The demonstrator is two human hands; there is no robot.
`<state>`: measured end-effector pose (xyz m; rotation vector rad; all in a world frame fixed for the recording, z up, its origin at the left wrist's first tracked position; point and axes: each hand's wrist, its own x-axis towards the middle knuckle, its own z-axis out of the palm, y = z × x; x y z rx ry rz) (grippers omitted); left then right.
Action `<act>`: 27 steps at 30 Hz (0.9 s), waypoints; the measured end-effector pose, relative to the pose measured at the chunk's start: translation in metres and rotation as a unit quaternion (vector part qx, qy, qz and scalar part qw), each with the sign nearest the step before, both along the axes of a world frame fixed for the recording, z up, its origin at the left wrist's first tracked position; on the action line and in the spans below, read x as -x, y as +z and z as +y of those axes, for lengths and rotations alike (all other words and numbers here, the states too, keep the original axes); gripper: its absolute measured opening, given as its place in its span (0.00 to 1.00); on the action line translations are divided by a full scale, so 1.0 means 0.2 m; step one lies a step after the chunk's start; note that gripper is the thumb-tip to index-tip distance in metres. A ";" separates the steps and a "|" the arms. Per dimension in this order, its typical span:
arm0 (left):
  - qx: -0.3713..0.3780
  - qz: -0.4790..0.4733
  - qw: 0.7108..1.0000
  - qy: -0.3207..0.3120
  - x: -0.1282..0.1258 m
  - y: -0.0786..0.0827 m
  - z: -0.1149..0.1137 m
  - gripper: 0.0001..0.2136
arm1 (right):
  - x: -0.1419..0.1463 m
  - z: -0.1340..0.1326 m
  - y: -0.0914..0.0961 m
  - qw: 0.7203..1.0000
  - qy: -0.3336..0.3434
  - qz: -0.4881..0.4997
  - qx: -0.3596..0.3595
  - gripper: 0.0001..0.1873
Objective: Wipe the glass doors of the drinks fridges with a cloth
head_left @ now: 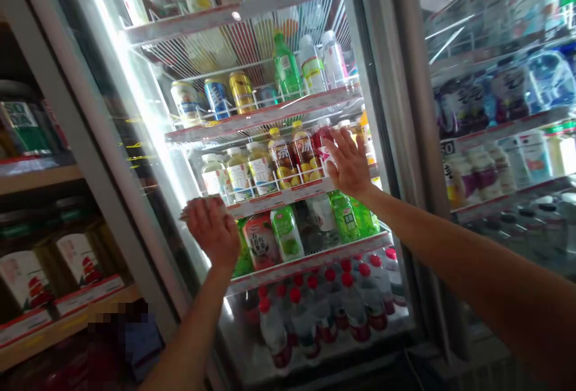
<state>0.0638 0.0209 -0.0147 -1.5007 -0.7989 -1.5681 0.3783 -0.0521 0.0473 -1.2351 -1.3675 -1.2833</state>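
Observation:
My right hand [347, 162] is raised with its fingers apart, in front of the drinks on the middle shelf. It partly covers a bottle of dark red drink [322, 134]; contact cannot be made out. Beside that stand two yellow-capped tea bottles [282, 160] and several pale-labelled bottles [261, 169]. My left hand [212, 229] is closed near the left end of the lower shelves. A thin greyish edge shows by its fingers, too blurred to name. Close to it are a red drink bottle [261, 241] and a green-and-white one [287, 233].
Cans [216, 98] and a green bottle [287, 66] stand on the shelf above. Red-capped bottles [315, 310] fill the cooler's floor. A metal frame post [400, 79] borders the cooler's right side. At left, wooden shelving [40, 180] carries jars and boxes.

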 end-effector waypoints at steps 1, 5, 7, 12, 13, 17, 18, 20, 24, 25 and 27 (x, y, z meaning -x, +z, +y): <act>0.003 0.051 0.999 -0.016 -0.09 -0.01 -0.02 0.23 | 0.00 0.00 0.00 1.000 0.003 -0.001 0.001 0.26; -0.005 0.229 0.972 -0.055 -0.27 -0.02 -0.05 0.19 | -0.02 0.00 0.00 1.000 0.007 -0.010 0.006 0.26; -0.003 0.168 0.984 -0.050 -0.18 0.01 -0.02 0.20 | -0.02 0.01 0.00 1.000 0.008 -0.009 0.003 0.26; -0.022 -0.004 1.000 -0.022 -0.02 0.05 0.01 0.24 | -0.01 0.01 0.00 1.000 0.022 0.001 -0.005 0.27; -0.024 0.016 0.999 -0.027 -0.07 0.03 0.00 0.25 | -0.01 0.01 0.00 1.000 0.025 0.002 -0.005 0.27; -0.019 0.237 0.969 -0.061 -0.36 -0.02 -0.08 0.22 | -0.02 0.01 0.00 1.000 0.026 -0.007 -0.006 0.27; -0.023 0.279 0.958 -0.062 -0.39 -0.01 -0.08 0.21 | -0.02 0.01 0.00 1.000 0.024 -0.012 -0.008 0.27; -0.030 0.284 0.957 -0.056 -0.33 0.03 -0.06 0.21 | -0.02 0.01 0.00 1.000 0.018 -0.017 -0.014 0.27; -0.041 0.057 0.997 -0.021 -0.03 0.13 0.02 0.24 | -0.02 0.02 -0.01 1.000 0.014 -0.013 -0.025 0.26; -0.044 0.007 0.999 -0.014 0.00 0.12 0.03 0.25 | -0.01 0.02 -0.01 0.999 0.015 -0.012 -0.026 0.26; -0.042 -0.006 0.999 -0.013 -0.04 0.08 0.01 0.26 | -0.01 0.02 -0.01 1.000 0.017 -0.012 -0.023 0.26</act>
